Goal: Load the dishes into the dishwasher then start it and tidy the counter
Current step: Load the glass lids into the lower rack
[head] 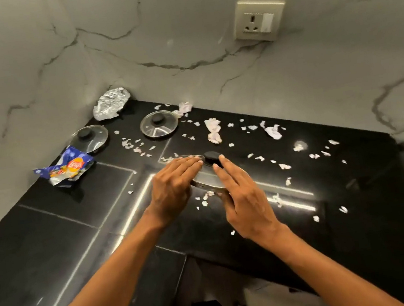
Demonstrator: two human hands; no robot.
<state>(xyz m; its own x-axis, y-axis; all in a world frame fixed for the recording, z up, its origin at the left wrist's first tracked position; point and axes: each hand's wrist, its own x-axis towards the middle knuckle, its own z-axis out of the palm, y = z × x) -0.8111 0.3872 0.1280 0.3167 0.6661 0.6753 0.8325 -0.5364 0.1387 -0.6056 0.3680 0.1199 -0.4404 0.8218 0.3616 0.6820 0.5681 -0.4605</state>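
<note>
Three glass lids (pixel 159 126) on counter (pixel 52 238); two hands (pixel 171 185) hold one.

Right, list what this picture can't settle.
- Head view: the clear glass lid with a black knob is half covered by the left hand and right hand; its full rim is hidden.
- The dishwasher isn't in frame.
- The small print on the blue crisp packet is too small to read.

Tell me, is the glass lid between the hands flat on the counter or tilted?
Tilted. The glass lid stands on edge between both hands, its knob facing sideways.
</note>
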